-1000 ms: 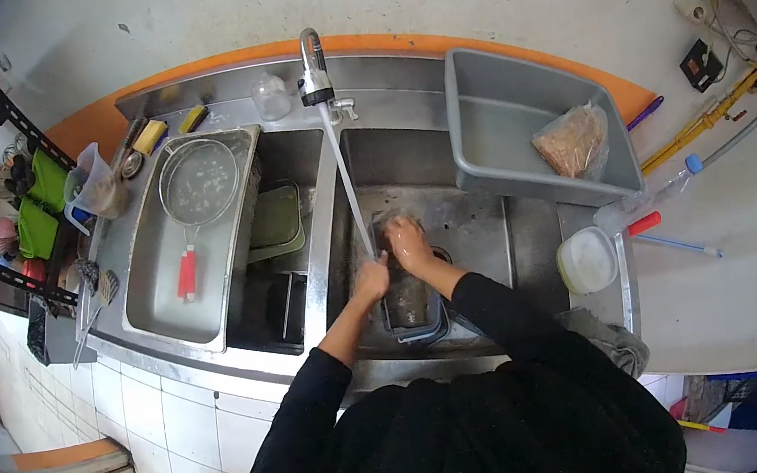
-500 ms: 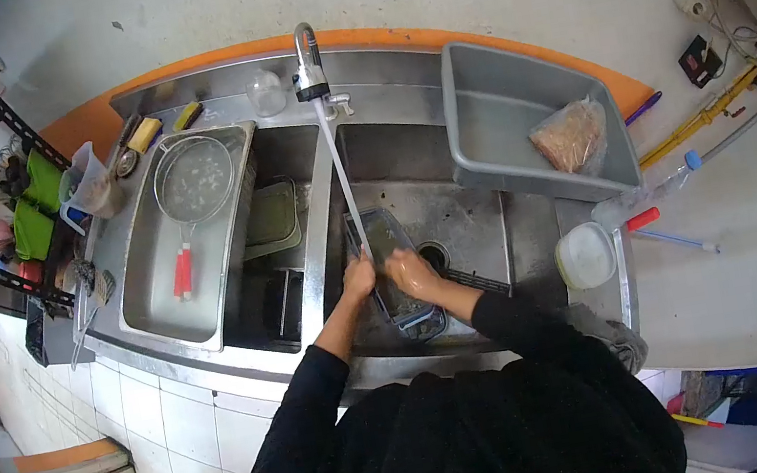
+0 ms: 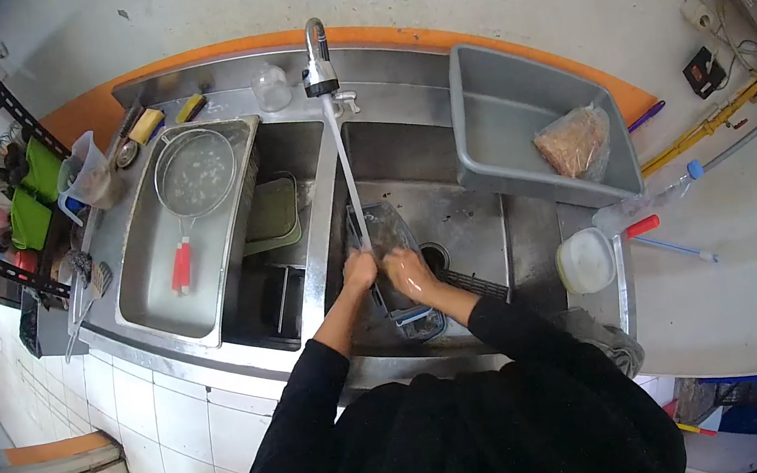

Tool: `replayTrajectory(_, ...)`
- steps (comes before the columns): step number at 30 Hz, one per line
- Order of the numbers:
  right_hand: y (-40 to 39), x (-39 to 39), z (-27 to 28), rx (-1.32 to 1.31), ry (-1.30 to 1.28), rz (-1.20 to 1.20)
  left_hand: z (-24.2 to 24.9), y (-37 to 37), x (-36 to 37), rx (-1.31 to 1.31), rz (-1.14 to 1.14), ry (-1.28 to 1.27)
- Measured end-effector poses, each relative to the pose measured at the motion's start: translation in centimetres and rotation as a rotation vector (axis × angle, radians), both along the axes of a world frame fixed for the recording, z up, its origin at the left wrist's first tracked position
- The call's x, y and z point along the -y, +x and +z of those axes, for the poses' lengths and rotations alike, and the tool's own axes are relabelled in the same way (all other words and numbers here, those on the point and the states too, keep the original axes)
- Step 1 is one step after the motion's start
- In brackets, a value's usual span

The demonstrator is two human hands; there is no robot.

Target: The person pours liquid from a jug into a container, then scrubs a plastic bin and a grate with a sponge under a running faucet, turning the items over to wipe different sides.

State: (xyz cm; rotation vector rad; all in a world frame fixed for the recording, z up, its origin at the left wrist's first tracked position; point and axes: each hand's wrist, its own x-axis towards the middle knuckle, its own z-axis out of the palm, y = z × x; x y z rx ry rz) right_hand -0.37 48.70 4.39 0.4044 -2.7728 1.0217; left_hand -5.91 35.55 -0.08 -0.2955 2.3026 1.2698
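A rectangular see-through plastic container [image 3: 387, 225] lies in the right sink basin [image 3: 464, 213], under a stream of water from the faucet [image 3: 319, 73]. My left hand [image 3: 359, 270] is closed on the container's left side, near where the stream falls. Opposite it, my right hand [image 3: 408, 272] reaches over the container's right half with curled fingers. Its fingertips are low inside and blurred, so what they press on is not clear. A blue-edged clear piece [image 3: 424, 326], perhaps a lid, sits at the container's near end.
On the left stands a steel pan [image 3: 146, 298] with a red-handled strainer [image 3: 195, 171]. The left basin holds a greenish container [image 3: 271, 212]. At the right are a grey tub [image 3: 497, 109] with a bagged food item [image 3: 574, 144], a white tub [image 3: 586, 261] and a plastic bottle [image 3: 641, 205].
The container's inside looked greenish before and now looks greyer and clearer. My right hand has shifted only slightly; the left stays at the container's side. The camera view has moved a little.
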Motion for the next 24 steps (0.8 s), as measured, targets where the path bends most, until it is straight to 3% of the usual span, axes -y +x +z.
replayTrajectory(2, 1.7, 0.2, 0.0, 0.070, 0.025, 0.231, 2.5, 0.4, 0.1, -0.006, 0.057, -0.040)
replayTrajectory(4, 2.0, -0.1, -0.3, 0.004, -0.083, 0.236, 3.8, 0.7, -0.1, -0.006, 0.114, -0.077)
replayTrajectory(6, 0.0, -0.8, -1.2, 0.067, 0.113, 0.172, 3.6, 0.7, -0.3, -0.038, 0.026, -0.082)
replayTrajectory(8, -1.2, -0.7, -0.2, -0.008, 0.077, 0.079, 3.7, 0.7, -1.0, -0.021, -0.032, -0.072)
replayTrajectory(10, -1.8, 0.2, 1.3, -0.072, -0.095, -0.074, 3.9, 0.5, -0.9, -0.023, -0.080, -0.074)
replayTrajectory(14, 0.6, 0.4, -1.3, 0.022, -0.204, 0.181, 4.0, 0.3, -0.8, -0.042, -0.042, -0.128)
replayTrajectory(16, 1.5, 0.2, -1.4, 0.088, -0.323, 0.197, 3.6, 0.3, -0.3, -0.012, -0.023, -0.126)
replayTrajectory(19, 2.8, -1.3, -1.4, 0.250, -0.240, 0.508, 2.9, 0.2, 0.1, -0.045, -0.009, -0.153)
replayTrajectory(20, 2.9, -1.9, -1.4, 0.253, -0.238, 0.506, 2.8, 0.2, -0.1, -0.063, 0.003, -0.161)
replayTrajectory(22, 2.4, -2.7, -1.4, 0.269, 0.131, 0.709, 2.9, 0.2, -0.3, -0.049, -0.051, -0.154)
replayTrajectory(23, 2.2, -2.8, -1.4, 0.267, 0.127, 0.709, 3.3, 0.1, -0.3, -0.039, -0.106, -0.149)
replayTrajectory(24, 2.1, -3.0, -1.4, 0.251, 0.322, 0.691, 3.5, 0.2, -0.4, -0.038, -0.106, -0.150)
